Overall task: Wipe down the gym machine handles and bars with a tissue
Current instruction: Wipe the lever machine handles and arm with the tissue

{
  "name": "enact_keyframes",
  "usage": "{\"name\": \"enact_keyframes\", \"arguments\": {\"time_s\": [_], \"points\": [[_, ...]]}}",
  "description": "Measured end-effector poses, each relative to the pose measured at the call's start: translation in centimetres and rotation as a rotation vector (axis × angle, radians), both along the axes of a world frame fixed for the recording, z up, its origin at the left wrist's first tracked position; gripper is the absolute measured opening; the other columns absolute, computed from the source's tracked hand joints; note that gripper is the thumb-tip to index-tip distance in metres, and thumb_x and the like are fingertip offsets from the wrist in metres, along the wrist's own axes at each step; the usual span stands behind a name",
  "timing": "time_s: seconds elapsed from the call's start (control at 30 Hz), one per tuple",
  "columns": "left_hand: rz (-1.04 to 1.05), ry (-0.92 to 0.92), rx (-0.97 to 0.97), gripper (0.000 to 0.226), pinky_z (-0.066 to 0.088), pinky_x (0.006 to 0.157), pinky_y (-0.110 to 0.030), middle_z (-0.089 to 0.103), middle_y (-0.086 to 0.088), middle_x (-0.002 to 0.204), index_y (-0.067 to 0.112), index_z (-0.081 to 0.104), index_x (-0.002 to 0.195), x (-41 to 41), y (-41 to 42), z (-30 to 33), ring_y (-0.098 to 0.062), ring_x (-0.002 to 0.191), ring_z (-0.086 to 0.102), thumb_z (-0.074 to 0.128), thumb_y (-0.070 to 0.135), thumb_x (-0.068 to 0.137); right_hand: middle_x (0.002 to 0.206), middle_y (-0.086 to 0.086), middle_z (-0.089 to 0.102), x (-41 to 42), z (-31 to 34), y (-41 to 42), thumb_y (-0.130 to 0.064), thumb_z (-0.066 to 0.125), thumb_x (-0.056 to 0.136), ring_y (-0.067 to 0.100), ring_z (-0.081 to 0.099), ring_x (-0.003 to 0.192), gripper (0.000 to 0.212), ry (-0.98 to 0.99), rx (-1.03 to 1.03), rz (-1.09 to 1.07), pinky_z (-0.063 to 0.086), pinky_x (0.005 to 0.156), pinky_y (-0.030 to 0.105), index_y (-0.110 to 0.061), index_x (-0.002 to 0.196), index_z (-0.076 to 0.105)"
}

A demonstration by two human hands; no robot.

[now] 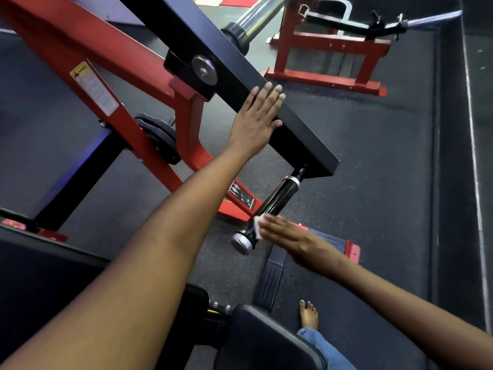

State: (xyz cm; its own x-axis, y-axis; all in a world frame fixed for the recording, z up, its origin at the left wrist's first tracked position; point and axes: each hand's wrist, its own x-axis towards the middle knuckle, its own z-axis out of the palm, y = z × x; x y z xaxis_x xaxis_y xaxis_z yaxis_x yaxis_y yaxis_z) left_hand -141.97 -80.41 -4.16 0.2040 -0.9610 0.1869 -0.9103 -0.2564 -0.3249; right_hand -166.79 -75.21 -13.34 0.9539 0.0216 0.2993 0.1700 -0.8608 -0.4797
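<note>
A black lever arm (301, 129) of a red-framed gym machine (112, 84) runs diagonally through the view. My left hand (257, 121) lies flat on its side, fingers straight. From the arm's end hangs a black handle (277, 198) with a silver end cap (241, 243). My right hand (290, 237) presses a small white tissue (258, 222) against the lower part of that handle with straight fingers; most of the tissue is hidden under the fingers.
A black padded seat (266, 340) lies below, with my bare foot (309, 313) on the dark rubber floor beside it. A black footplate (269, 279) sits under the handle. Another red machine (328, 54) stands at the back, and a chrome bar sleeve (262, 14) juts out at the top.
</note>
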Motion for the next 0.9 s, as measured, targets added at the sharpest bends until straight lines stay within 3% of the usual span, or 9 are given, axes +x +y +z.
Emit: {"name": "enact_keyframes", "arguments": {"time_s": [0.13, 0.23, 0.37, 0.57, 0.63, 0.7, 0.77, 0.83, 0.9], "points": [[0.007, 0.003, -0.007, 0.058, -0.011, 0.119, -0.037, 0.002, -0.003, 0.163, 0.013, 0.005, 0.155, -0.2, 0.0, 0.0, -0.022, 0.15, -0.003, 0.014, 0.042, 0.106, 0.146, 0.012, 0.038, -0.9, -2.0, -5.3, 0.013, 0.042, 0.089, 0.021, 0.031, 0.139, 0.05, 0.028, 0.124, -0.469, 0.029, 0.111, 0.043, -0.003, 0.137, 0.046], [0.014, -0.001, -0.004, 0.058, -0.011, 0.119, -0.037, 0.001, -0.003, 0.163, 0.014, 0.005, 0.155, -0.3, 0.0, 0.0, -0.022, 0.15, -0.004, 0.014, 0.042, 0.105, 0.143, 0.012, 0.042, 1.1, -1.9, -5.1, 0.013, 0.044, 0.088, 0.024, 0.039, 0.135, 0.049, -0.032, 0.281, -0.712, 0.028, 0.112, 0.034, -0.003, 0.135, 0.049], [0.025, -0.001, -0.011, 0.057, -0.013, 0.118, -0.037, 0.001, -0.002, 0.164, 0.014, 0.004, 0.155, -0.4, 0.0, -0.1, -0.021, 0.15, -0.004, 0.015, 0.041, 0.105, 0.145, 0.01, 0.038, 2.8, -0.4, 1.2, 0.01, 0.044, 0.088, 0.021, 0.032, 0.137, 0.051, -0.054, 0.28, -0.6, 0.026, 0.114, 0.036, -0.005, 0.136, 0.044], [0.028, 0.011, -0.007, 0.057, -0.014, 0.117, -0.036, 0.0, -0.002, 0.164, 0.014, 0.003, 0.155, -0.6, 0.1, 0.1, -0.021, 0.15, -0.006, 0.015, 0.04, 0.106, 0.141, 0.019, 0.043, 0.2, 0.8, 5.6, -0.006, 0.027, 0.102, 0.029, 0.035, 0.137, 0.039, -0.147, 0.147, -0.087, 0.029, 0.114, 0.037, 0.005, 0.131, 0.05], [0.032, 0.014, -0.007, 0.057, -0.014, 0.117, -0.036, -0.001, -0.002, 0.164, 0.014, 0.003, 0.155, -0.7, 0.2, 0.2, -0.021, 0.15, -0.006, 0.014, 0.04, 0.106, 0.142, 0.016, 0.042, -0.8, -0.6, 3.4, -0.002, 0.031, 0.099, 0.027, 0.038, 0.135, 0.037, -0.146, 0.137, -0.169, 0.033, 0.111, 0.039, 0.005, 0.129, 0.052], [0.037, 0.016, -0.005, 0.057, -0.014, 0.117, -0.036, -0.002, -0.002, 0.164, 0.014, 0.002, 0.155, -0.8, 0.2, 0.3, -0.021, 0.15, -0.007, 0.014, 0.039, 0.106, 0.137, 0.006, 0.046, -0.8, -1.6, 0.9, 0.005, 0.038, 0.091, 0.02, 0.045, 0.13, 0.04, -0.154, 0.299, -0.533, 0.038, 0.107, 0.039, 0.002, 0.126, 0.056], [0.037, 0.009, -0.002, 0.056, -0.013, 0.118, -0.036, -0.001, -0.002, 0.163, 0.014, 0.002, 0.155, -0.9, 0.1, 0.4, -0.021, 0.15, -0.007, 0.014, 0.039, 0.106, 0.134, 0.002, 0.05, 0.3, -1.6, -1.5, 0.012, 0.045, 0.088, 0.02, 0.048, 0.127, 0.043, -0.169, 0.445, -0.856, 0.034, 0.11, 0.027, -0.001, 0.127, 0.056], [0.035, 0.002, -0.004, 0.056, -0.014, 0.117, -0.036, -0.001, -0.003, 0.163, 0.014, 0.003, 0.155, -0.8, 0.1, 0.3, -0.021, 0.15, -0.007, 0.014, 0.039, 0.106, 0.141, 0.01, 0.046, 1.8, -1.4, -3.1, 0.014, 0.045, 0.088, 0.021, 0.041, 0.133, 0.048, -0.136, 0.371, -0.802, 0.027, 0.113, 0.022, -0.001, 0.133, 0.051], [0.039, 0.001, -0.007, 0.057, -0.014, 0.117, -0.036, -0.001, -0.003, 0.163, 0.014, 0.002, 0.155, -0.8, 0.2, 0.3, -0.021, 0.15, -0.007, 0.014, 0.04, 0.106, 0.148, 0.013, 0.036, 2.9, -2.1, -3.6, 0.019, 0.045, 0.085, 0.022, 0.03, 0.139, 0.058, -0.057, 0.242, -0.658, 0.026, 0.115, 0.032, -0.002, 0.14, 0.041]]}}
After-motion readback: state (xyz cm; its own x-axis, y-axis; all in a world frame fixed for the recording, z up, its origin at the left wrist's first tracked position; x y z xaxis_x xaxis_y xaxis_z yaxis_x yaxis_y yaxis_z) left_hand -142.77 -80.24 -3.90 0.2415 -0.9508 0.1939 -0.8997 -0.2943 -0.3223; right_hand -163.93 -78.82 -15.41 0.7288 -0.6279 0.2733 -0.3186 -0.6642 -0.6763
